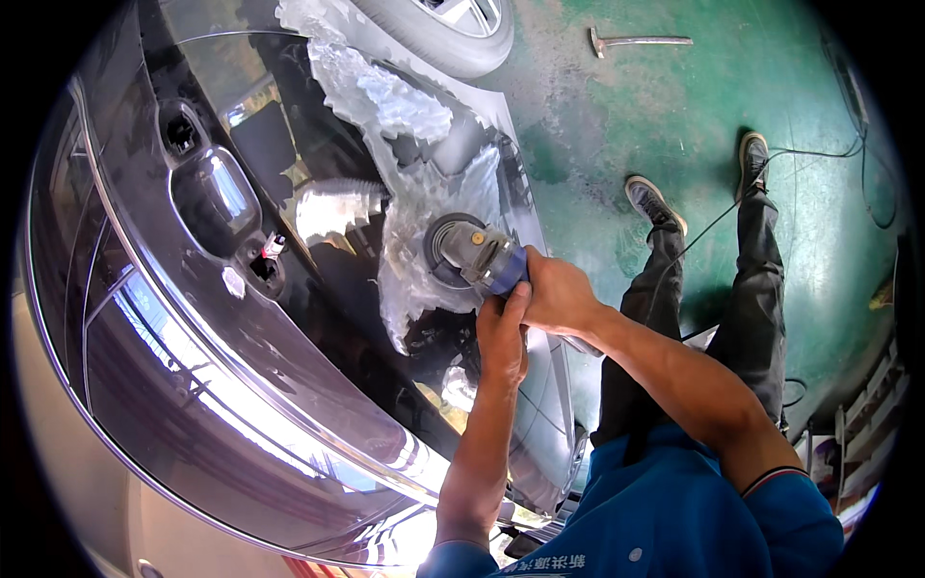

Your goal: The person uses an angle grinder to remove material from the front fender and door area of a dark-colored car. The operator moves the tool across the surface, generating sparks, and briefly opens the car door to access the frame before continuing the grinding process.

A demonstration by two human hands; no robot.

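Both my hands are closed around an angle grinder (pixel 493 262) with a blue body and a grey metal head. My right hand (pixel 561 292) wraps the far side of its body. Close by, my left hand (pixel 503 339) grips from the near side, its thumb along the tool. The round dark disc (pixel 445 252) lies against a bare, rough silver patch (pixel 409 207) on the lower part of a dark car door (pixel 328 279). Whether the disc is spinning cannot be told. Ragged dark paint borders the bared metal.
Above the patch stands a car wheel (pixel 462 39). A hammer (pixel 641 41) lies on the green floor (pixel 617 125). The black cable (pixel 708 223) runs across my legs toward the right. Left of the patch are the door handle recess (pixel 214 200) and a small red-and-white object (pixel 273 247).
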